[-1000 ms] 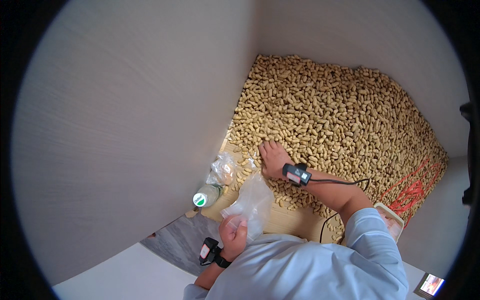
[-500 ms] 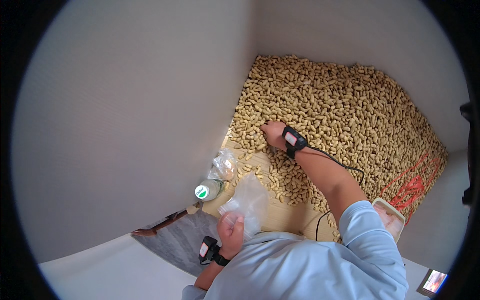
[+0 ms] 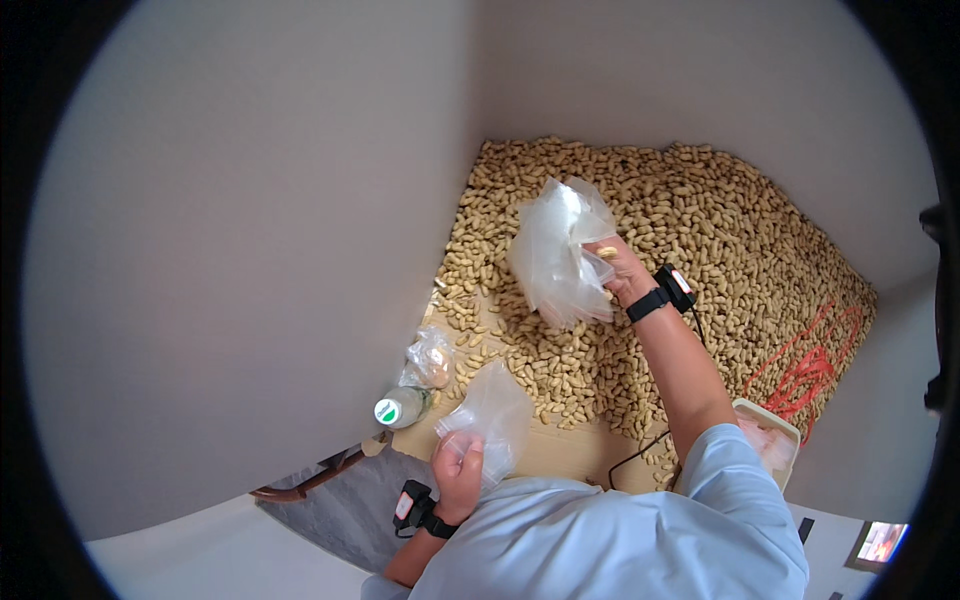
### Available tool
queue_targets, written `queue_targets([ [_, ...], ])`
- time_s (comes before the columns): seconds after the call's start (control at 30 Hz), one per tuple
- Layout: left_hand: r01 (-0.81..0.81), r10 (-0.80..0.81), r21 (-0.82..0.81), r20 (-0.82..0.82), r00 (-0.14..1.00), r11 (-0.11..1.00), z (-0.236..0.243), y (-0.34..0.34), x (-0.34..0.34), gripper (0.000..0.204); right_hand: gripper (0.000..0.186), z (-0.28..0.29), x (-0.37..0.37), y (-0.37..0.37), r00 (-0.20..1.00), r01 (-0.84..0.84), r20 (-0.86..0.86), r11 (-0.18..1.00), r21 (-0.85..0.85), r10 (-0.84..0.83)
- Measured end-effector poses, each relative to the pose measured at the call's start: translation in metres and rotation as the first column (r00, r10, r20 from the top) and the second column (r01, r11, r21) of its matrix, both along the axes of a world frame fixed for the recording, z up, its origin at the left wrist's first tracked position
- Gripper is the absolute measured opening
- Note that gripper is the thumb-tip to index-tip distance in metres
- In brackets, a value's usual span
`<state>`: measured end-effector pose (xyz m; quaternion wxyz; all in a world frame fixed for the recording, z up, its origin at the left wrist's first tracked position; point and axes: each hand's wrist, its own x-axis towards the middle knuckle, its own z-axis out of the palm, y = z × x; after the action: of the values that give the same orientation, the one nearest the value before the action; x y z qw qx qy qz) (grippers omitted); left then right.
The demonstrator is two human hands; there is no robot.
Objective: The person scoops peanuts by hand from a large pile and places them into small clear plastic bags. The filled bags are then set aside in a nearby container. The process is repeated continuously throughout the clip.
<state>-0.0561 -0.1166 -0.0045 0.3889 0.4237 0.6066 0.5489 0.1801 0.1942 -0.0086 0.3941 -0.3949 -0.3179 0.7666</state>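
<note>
A wide heap of unshelled peanuts [image 3: 720, 240] covers the wooden tabletop [image 3: 560, 455]. Above the heap, my right hand [image 3: 626, 272] grips a bunch of clear plastic bags [image 3: 555, 250], which fan out to its left; a peanut shows near the fingers, which are partly hidden. My left hand [image 3: 460, 475] is close to my body at the table's near edge. Its thumb and fingers pinch a single clear plastic bag [image 3: 502, 410] that lies toward the peanuts and looks flat. Each wrist wears a black strapped device.
A bottle [image 3: 404, 408] with a white and green cap and a crumpled clear bag [image 3: 430, 360] with something inside stand at the left edge. On the right lie red plastic string [image 3: 808, 375] and a pale tub [image 3: 790, 440]. Grey walls rise left and behind.
My right hand, earlier down among the peanuts, has lifted and moved right, bringing up the bunch of clear bags. My left hand still pinches its bag in nearly the same place.
</note>
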Motion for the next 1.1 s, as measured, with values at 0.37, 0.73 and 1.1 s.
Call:
queue_targets([
  [0.37,0.071,-0.072,-0.031,-0.041,0.997,0.997,-0.004,0.021,0.009,0.007,0.058,0.054,0.024,-0.049,0.225,-0.564,0.712,0.507,0.652,-0.665],
  [0.73,-0.019,0.03,-0.119,0.091,0.995,0.993,0.0,0.027,0.01,0.006,0.079,-0.035,-0.056,-0.104,-0.038,-0.981,0.925,0.19,0.037,-0.378],
  [1.1,-0.007,0.069,-0.185,0.331,0.941,0.983,-0.006,0.043,0.02,0.009,0.033,-0.014,-0.018,-0.066,0.67,-0.47,0.739,0.805,0.361,0.06],
])
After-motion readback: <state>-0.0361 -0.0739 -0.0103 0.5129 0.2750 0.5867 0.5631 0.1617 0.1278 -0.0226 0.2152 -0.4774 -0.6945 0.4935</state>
